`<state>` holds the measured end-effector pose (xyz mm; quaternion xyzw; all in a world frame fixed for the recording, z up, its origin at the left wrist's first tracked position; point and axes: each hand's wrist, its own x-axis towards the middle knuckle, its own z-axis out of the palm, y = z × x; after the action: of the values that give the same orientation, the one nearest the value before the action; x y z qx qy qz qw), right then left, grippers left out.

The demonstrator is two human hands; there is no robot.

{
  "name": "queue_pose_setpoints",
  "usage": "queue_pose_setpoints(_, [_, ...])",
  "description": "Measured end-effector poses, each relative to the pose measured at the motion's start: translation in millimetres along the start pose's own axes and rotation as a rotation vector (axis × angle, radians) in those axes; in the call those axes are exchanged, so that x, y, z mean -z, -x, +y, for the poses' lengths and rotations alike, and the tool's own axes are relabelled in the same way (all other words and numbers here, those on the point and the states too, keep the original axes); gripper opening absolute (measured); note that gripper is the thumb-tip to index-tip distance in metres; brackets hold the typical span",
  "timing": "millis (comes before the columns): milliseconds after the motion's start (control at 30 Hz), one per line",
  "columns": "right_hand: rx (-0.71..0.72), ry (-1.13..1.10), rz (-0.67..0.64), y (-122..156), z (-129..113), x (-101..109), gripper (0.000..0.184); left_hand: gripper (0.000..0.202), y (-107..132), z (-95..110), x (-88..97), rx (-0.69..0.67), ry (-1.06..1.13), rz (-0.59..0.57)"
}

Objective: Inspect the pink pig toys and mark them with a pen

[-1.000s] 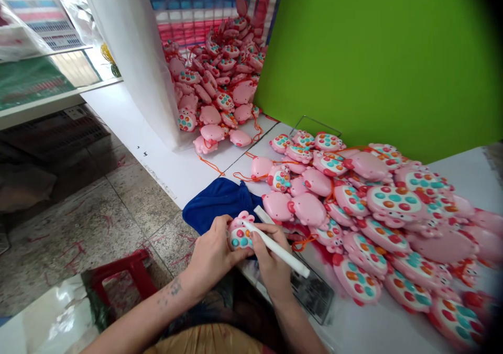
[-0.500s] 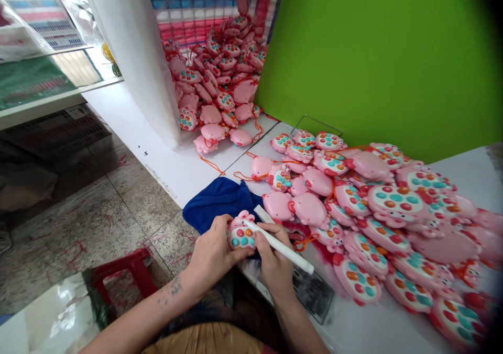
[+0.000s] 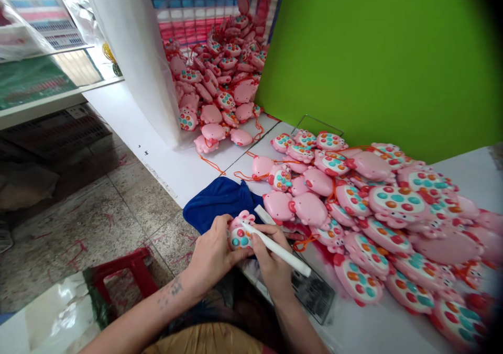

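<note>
Between the fingers of my left hand [image 3: 214, 252] is a pink animal-shaped toy [image 3: 240, 234] with coloured buttons on its white face. My right hand [image 3: 277, 260] grips a white pen [image 3: 285, 254], its tip at the toy's upper part near the small ears. Whether the tip touches the surface I cannot tell. A blue cloth [image 3: 218, 202] lies on the table just beyond my hands. Right of my right hand, a dark flat plate [image 3: 314, 294] lies on the tabletop, partly hidden by my wrist.
A heap of similar pink toys [image 3: 393, 202] with orange cords covers the right side. Another large pile [image 3: 223, 76] lies at the back beside a white plastic sheet [image 3: 133, 55]. A green board [image 3: 373, 55] stands behind. A red stool [image 3: 126, 275] is on the floor at left.
The pen has shifted slightly, its rear end moving a little left and down with my right hand. My left hand and the toy stay nearly in place.
</note>
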<state>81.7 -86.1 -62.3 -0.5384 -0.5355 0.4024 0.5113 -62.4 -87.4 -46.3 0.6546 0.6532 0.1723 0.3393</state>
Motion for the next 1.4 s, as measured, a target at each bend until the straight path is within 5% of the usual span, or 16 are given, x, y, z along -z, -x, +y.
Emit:
queue_pose_setpoints(367, [-0.053, -0.065, -0.009, 1, 7, 1, 0.015, 0.061, 0, -1, -0.3, 0.032, 0.065, -0.002])
queue_pose_setpoints(500, [-0.127, -0.365, 0.029, -3, 9, 3, 0.017, 0.041, -4, -6, 4.6, 0.036, 0.198, -0.015])
queue_pose_setpoints(633, [-0.157, -0.701, -0.065, -10, -3, 13, 0.022, 0.037, -21, -6, 15.1, 0.051, 0.424, -0.044])
queue_pose_setpoints(800, [-0.163, -0.806, -0.230, -12, -16, 29, 0.035, 0.043, -81, 37, 17.4, -0.106, 0.478, 0.039])
queue_pose_setpoints(967, [-0.128, -0.904, -0.189, -13, -9, 35, 0.033, 0.041, -125, 87, 5.9, -0.352, 0.438, 0.077])
queue_pose_setpoints(1233, [-0.098, -0.753, 0.159, -15, 0, 33, 0.014, 0.043, -64, 67, 14.7, -0.292, 0.074, -0.009])
queue_pose_setpoints(1400, [-0.079, -0.600, 0.124, -8, 5, 30, 0.013, 0.062, -46, 62, 15.2, -0.352, -0.183, -0.096])
